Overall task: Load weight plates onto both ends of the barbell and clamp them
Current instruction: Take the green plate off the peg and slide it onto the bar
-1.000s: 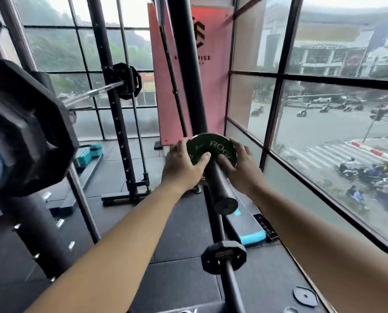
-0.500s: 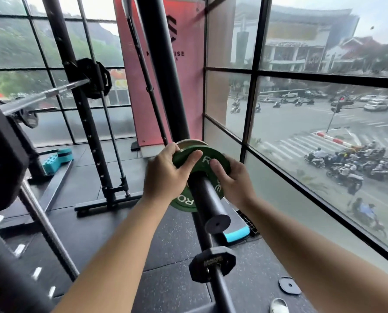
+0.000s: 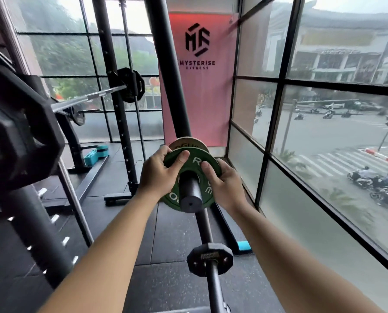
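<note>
A small green weight plate (image 3: pixel 189 164) sits on the black barbell sleeve (image 3: pixel 191 195), whose round end points toward me. My left hand (image 3: pixel 160 175) grips the plate's left rim, thumb on its face. My right hand (image 3: pixel 223 182) grips the right rim, thumb pressing the face too. Just behind the green plate a tan plate (image 3: pixel 189 143) is on the same sleeve, partly hidden. No clamp is in sight.
A black rack upright (image 3: pixel 168 71) rises behind the plates. Below the sleeve a storage peg holds a small black plate (image 3: pixel 210 259). A large black plate (image 3: pixel 19 136) looms at left. Glass windows (image 3: pixel 323 154) close off the right side. Another loaded bar (image 3: pixel 91 97) hangs farther back.
The green plate has slid farther along the sleeve toward the tan plate, both hands moving with it. More of the sleeve end now shows in front of the plate.
</note>
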